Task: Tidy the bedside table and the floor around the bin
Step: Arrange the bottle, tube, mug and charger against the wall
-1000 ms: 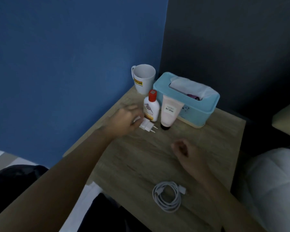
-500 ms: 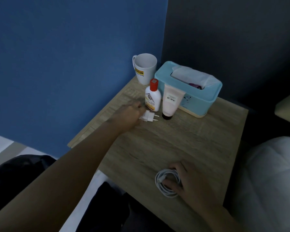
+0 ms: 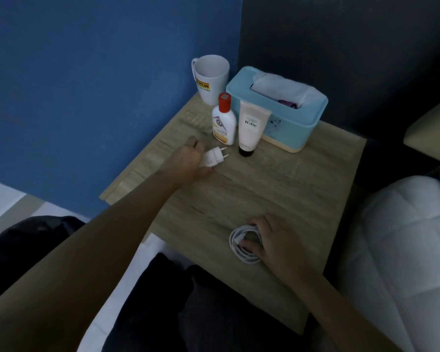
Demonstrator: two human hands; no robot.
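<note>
On the wooden bedside table (image 3: 277, 184) my left hand (image 3: 186, 161) grips a white charger plug (image 3: 214, 156), its two prongs pointing toward the bottles. Near the table's front edge my right hand (image 3: 272, 240) rests on a coiled white cable (image 3: 241, 246), with fingers curled over the coil's right side. A white bottle with a red cap (image 3: 224, 120) and an upside-down cream tube (image 3: 250, 128) stand in front of a light blue tissue box (image 3: 285, 115). A white mug (image 3: 211, 77) stands in the back corner.
A blue wall runs along the table's left side and a dark wall behind it. A white quilted bed (image 3: 401, 245) lies to the right. A dark bag-like shape (image 3: 23, 245) sits on the floor at lower left.
My right hand dropped from mid-table onto the coiled cable and curled over it. My left hand kept hold of the charger plug and drew it slightly away from the bottles.
</note>
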